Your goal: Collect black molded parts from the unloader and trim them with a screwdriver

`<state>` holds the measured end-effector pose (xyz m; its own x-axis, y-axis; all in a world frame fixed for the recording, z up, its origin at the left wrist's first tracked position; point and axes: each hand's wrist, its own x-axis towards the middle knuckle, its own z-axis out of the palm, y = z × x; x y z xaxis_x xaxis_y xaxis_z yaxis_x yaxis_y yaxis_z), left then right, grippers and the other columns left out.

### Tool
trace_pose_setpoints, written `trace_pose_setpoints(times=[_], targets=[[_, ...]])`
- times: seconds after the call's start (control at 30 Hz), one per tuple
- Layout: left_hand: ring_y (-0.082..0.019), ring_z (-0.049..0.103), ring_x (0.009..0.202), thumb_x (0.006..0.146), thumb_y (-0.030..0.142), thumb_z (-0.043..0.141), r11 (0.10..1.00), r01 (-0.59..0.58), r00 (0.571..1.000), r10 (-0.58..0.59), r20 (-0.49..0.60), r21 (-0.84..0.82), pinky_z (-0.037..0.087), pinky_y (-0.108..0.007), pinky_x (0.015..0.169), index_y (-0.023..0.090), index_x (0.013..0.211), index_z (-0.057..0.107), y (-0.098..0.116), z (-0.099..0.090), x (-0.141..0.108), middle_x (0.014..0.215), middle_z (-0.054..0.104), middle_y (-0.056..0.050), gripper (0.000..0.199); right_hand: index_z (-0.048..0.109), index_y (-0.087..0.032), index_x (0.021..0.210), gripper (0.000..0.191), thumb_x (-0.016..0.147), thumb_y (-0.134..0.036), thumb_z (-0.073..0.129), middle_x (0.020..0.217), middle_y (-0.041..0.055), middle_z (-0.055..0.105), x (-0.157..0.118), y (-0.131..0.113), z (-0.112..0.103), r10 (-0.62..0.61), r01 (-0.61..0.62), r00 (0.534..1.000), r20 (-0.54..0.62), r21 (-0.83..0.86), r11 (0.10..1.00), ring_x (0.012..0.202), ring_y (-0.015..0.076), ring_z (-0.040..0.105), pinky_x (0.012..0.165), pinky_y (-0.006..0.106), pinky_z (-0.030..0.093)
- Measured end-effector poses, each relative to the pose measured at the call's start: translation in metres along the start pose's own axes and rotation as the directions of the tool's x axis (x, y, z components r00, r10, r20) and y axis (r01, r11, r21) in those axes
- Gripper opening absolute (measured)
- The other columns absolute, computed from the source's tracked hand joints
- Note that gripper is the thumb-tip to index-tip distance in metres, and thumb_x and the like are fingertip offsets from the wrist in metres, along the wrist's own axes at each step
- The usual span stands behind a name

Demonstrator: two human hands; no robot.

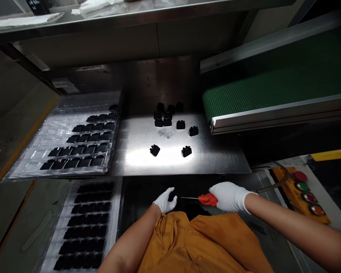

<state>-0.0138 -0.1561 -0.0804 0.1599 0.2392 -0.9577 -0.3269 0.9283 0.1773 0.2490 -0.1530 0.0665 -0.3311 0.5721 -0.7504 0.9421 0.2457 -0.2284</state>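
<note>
Both my hands wear white gloves, low in front of my body. My right hand (pixel 229 197) is wrapped round a red air blow gun (pixel 207 199), whose thin metal nozzle points left at my left hand (pixel 166 201). The left fingers and thumb are curled round a small black part (pixel 172 196), its outline hardly showing against the dark background. Beyond my hands, several black plastic parts with rounded knobs lie on the metal table (pixel 170 165), one of the nearer ones (pixel 186 151) standing apart from the back cluster.
At left, a clear plastic tray (pixel 36 151) holds rows of black parts. Below it lies another filled tray (pixel 85 220). A green conveyor belt (pixel 272 83) slopes in at right, above a yellow button box (pixel 304 197). A metal shelf (pixel 147 17) crosses the top.
</note>
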Motion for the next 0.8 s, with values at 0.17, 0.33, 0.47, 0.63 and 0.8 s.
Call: trace_pose_setpoints(times=[0.17,0.33,0.47,0.63,0.8], targets=[[-0.005,0.051,0.055,0.078,0.024,0.071,0.965,-0.016,0.999,0.007,0.035,0.261,0.036,-0.013,0.043,0.016,0.081,0.049,-0.002,0.003,-0.004,0.068,0.05,0.005,0.023,0.068,-0.019,0.087,0.025,0.069,-0.031,0.054,0.084,0.0113,0.07,0.0,0.01,-0.002,0.027,-0.029,0.998,0.061,0.033,0.999,0.074,0.0286,0.067,0.059,0.033,0.041],[-0.007,0.047,0.053,0.056,0.006,0.074,0.767,-0.24,0.971,0.187,0.15,0.596,0.037,-0.019,0.049,0.019,0.081,0.047,-0.011,0.004,-0.01,0.063,0.047,0.008,0.039,0.069,-0.021,0.085,0.026,0.063,-0.03,0.057,0.084,0.0108,0.071,-0.003,0.021,-0.01,0.059,-0.063,0.993,0.104,0.038,0.997,0.074,0.03,0.067,0.057,0.034,0.041],[-0.011,0.048,0.066,0.043,-0.007,0.063,0.467,-0.413,0.906,0.298,0.3,0.782,0.041,-0.025,0.063,0.019,0.079,0.051,-0.012,0.006,-0.011,0.068,0.049,0.007,0.046,0.069,-0.022,0.086,0.029,0.061,-0.028,0.057,0.084,0.0097,0.07,-0.003,0.029,-0.015,0.068,-0.073,0.992,0.107,0.039,0.997,0.074,0.0295,0.066,0.059,0.035,0.042],[-0.014,0.046,0.075,0.048,-0.004,0.06,0.138,-0.537,0.811,0.356,0.464,0.833,0.041,-0.028,0.076,0.019,0.075,0.054,-0.009,0.011,-0.015,0.08,0.049,0.002,0.036,0.069,-0.021,0.085,0.03,0.058,-0.029,0.057,0.082,0.0106,0.07,0.0,0.031,-0.013,0.07,-0.076,0.989,0.132,0.038,0.996,0.073,0.0315,0.066,0.058,0.035,0.041],[-0.014,0.046,0.075,0.053,-0.004,0.056,-0.001,-0.579,0.761,0.358,0.541,0.815,0.041,-0.028,0.075,0.019,0.078,0.056,-0.01,0.014,-0.018,0.086,0.05,0.0,0.035,0.068,-0.021,0.084,0.029,0.058,-0.027,0.057,0.081,0.0103,0.07,-0.006,0.027,-0.014,0.078,-0.085,0.985,0.152,0.042,0.995,0.071,0.0317,0.066,0.056,0.035,0.041]])
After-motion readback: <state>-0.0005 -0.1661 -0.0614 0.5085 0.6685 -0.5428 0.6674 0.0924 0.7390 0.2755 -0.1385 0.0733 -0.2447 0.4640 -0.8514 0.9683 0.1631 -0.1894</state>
